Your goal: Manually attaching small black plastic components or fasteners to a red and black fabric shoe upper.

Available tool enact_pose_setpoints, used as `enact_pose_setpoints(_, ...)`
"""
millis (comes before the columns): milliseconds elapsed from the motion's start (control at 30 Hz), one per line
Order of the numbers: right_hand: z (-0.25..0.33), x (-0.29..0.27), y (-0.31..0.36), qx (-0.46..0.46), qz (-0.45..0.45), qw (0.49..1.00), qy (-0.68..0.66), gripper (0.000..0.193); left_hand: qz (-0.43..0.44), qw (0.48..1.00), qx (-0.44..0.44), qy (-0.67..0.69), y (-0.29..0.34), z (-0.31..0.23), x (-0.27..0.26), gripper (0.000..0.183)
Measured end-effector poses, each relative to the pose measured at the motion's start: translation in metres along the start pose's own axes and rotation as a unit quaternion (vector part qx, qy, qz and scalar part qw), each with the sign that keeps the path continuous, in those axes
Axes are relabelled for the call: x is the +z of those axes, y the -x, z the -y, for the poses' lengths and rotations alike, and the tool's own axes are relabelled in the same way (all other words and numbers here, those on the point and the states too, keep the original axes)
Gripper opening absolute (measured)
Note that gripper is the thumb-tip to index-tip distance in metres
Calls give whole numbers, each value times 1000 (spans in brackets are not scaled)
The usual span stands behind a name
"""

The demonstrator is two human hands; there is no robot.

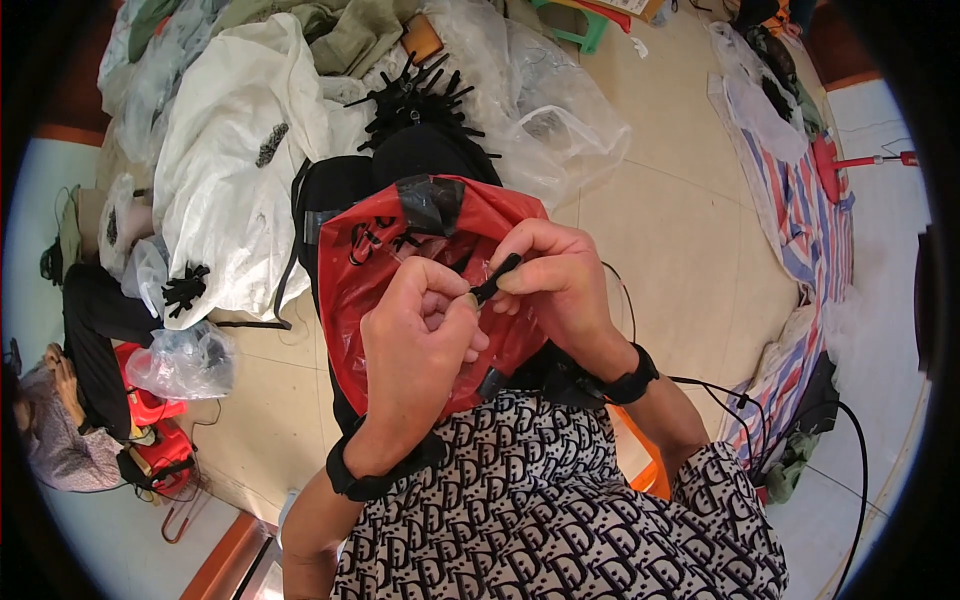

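Note:
Above my lap, both hands pinch a short, narrow black strip (497, 279), tilted up to the right. My left hand (412, 325) grips its lower end between thumb and fingertips. On the upper part, my right hand (562, 285) closes with thumb and forefinger. Beneath them a red plastic bag (355, 310) lies open across my lap, with black tape (430, 205) on its far rim. Small dark pieces (372, 238) show inside the bag, partly hidden by my hands. Past the bag, a bundle of similar black strips (418, 108) rests by my knees.
White sacking (225, 170) and clear plastic bags (560, 125) cover the floor ahead. A smaller black bundle (186, 287) lies on the sacking. Another person (75, 420) sits at the left. Striped cloth (790, 230) and a black cable (860, 460) are at the right.

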State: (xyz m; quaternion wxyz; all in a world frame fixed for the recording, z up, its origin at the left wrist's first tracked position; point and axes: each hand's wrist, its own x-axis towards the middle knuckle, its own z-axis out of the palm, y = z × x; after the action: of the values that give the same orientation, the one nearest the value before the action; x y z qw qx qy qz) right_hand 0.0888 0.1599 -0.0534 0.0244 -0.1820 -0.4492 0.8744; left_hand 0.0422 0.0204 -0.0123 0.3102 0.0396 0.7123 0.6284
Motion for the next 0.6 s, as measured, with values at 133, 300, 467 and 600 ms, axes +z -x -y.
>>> enact_pose_setpoints(133, 1, 1, 4, -23, -6, 999, 46, 8, 0, 1000, -3, 1, 1, 1, 0, 4)
enact_pose_setpoints(300, 3, 3, 7, -106, 12, 981, 163, 10, -1, 1000, 9, -2, 2, 1, 0, 4)
enact_pose_setpoints(467, 3, 5, 10, -118, 35, 967, 221, 16, 0, 1000, 14, 12, 3, 2, -2, 4)
enact_pose_setpoints(600, 2, 5, 10, -189, 47, 940, 280, 16, 2, 1000, 17, 21, 5, 3, -3, 4)
